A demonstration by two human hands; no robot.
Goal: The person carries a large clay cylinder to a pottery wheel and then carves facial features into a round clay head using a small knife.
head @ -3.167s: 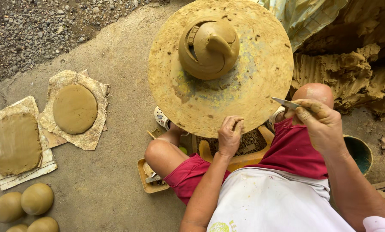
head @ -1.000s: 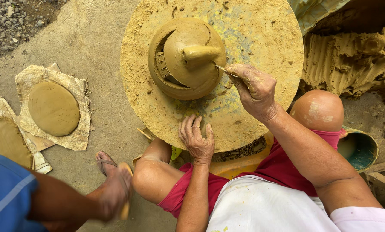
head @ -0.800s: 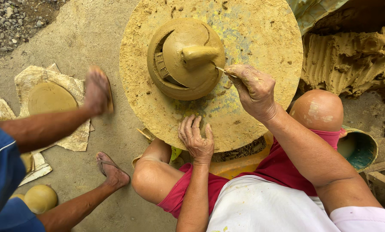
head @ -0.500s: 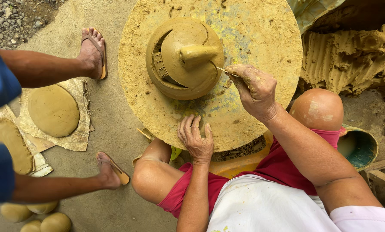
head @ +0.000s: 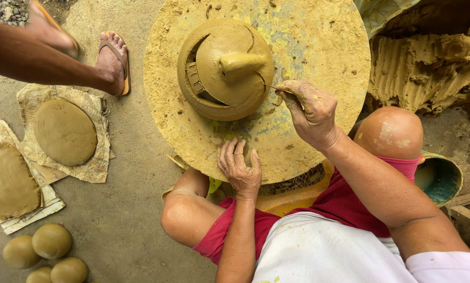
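Note:
A wet clay pot (head: 224, 68) with a spout and a cut opening stands on a round clay-caked wheel (head: 319, 36). My right hand (head: 311, 111) pinches a thin stick tool (head: 276, 89), its tip touching the pot's right side. My left hand (head: 239, 169) lies flat, fingers spread, on the wheel's near rim. My knees in red shorts flank the wheel.
Another person's legs and sandalled feet (head: 111, 63) cross the upper left. Two flat clay discs (head: 64, 132) rest on cloth pieces at left, with several clay balls (head: 51, 241) below. A heap of raw clay (head: 429, 68) sits at right, a teal bowl (head: 442, 181) beside my knee.
The other person has walked from lower left across the discs toward the upper left. My right hand and tool have come onto the pot; my left hand moved up onto the wheel rim.

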